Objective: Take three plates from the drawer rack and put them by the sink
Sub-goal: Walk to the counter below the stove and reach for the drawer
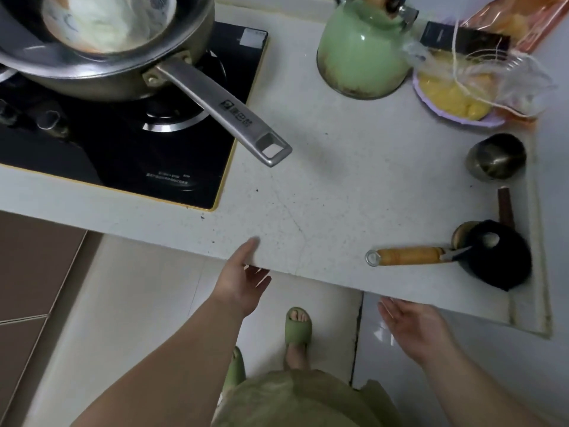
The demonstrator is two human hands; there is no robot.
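My left hand (241, 277) is at the front edge of the white countertop (323, 180), thumb on top of the edge and fingers spread below it, holding nothing. My right hand (412, 326) hangs open, palm up, just under the counter edge further right, also empty. No plates, drawer rack or sink show in this view; whatever lies beneath the counter is hidden by it.
A steel pan (101, 47) with a long handle (228, 112) sits on the black stove (138, 143), the handle jutting over the counter. A green kettle (363, 53), bagged yellow food (462, 90), a metal cup (495, 160) and a small black pan with wooden handle (409, 256) stand right.
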